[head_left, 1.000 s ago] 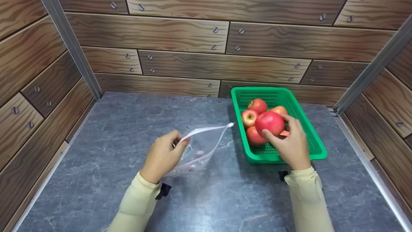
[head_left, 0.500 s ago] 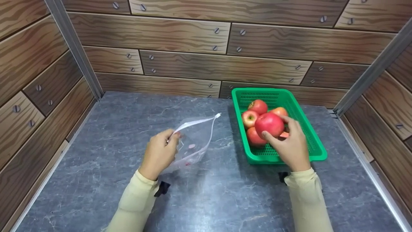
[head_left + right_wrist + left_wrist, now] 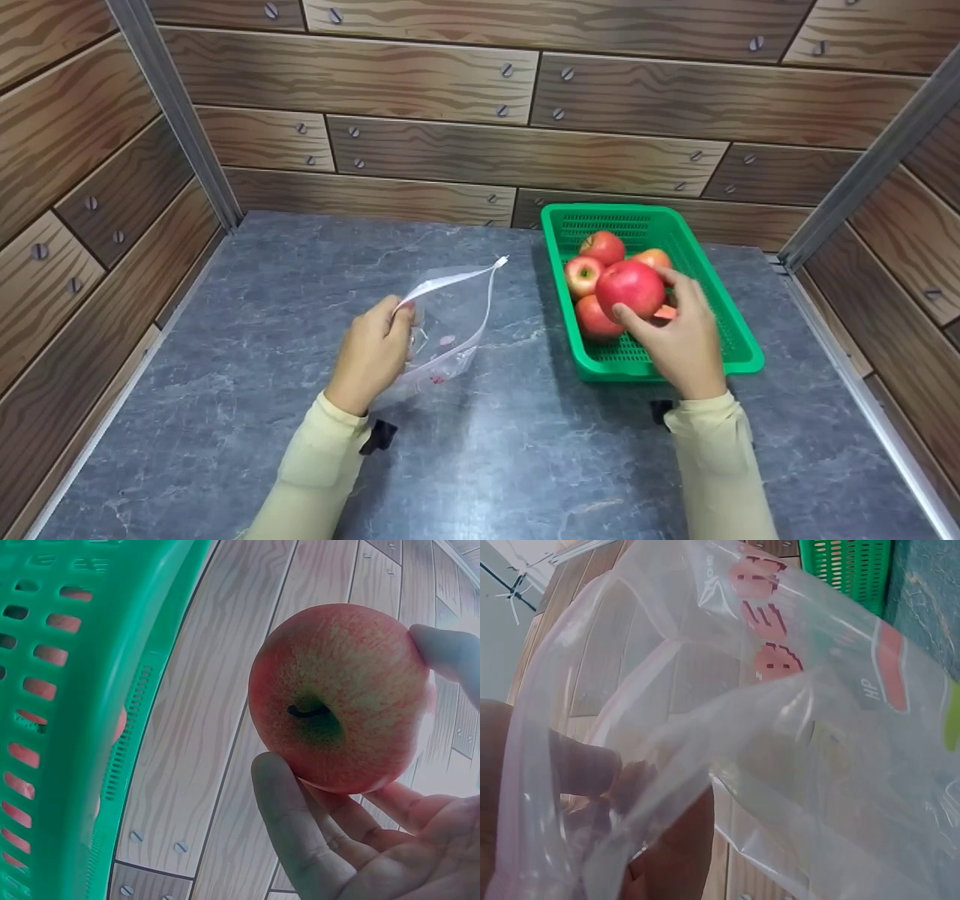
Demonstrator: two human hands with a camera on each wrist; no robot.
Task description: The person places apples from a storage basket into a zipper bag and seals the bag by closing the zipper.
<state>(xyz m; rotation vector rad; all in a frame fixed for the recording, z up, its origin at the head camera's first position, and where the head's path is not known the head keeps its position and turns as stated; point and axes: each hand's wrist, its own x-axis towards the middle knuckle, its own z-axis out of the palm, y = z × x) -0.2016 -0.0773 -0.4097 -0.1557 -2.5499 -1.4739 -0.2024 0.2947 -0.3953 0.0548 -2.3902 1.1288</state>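
My left hand [image 3: 371, 352] pinches one side of a clear zip bag [image 3: 457, 307] by its rim, and the bag's mouth gapes toward the right. Red printed marks [image 3: 769, 615] show on the bag's film in the left wrist view. With thumb and fingers my right hand [image 3: 681, 337] grips a red apple [image 3: 630, 289], held up above the green basket [image 3: 742, 352]. The right wrist view shows this apple [image 3: 341, 697] from its stem end, clear of the basket wall [image 3: 82, 720]. Several more apples [image 3: 583, 276] lie in the basket, partly hidden behind the held one.
The grey marbled tabletop [image 3: 247, 360] lies under both hands. Wood-patterned panels [image 3: 420, 150] stand at the back and sides, with metal posts [image 3: 169, 112] at the corners. A black wrist mount [image 3: 379, 436] sits at the left cuff.
My left hand has drawn the bag leftward and slightly away, off from the basket's edge. The right hand and its apple have stayed almost in place.
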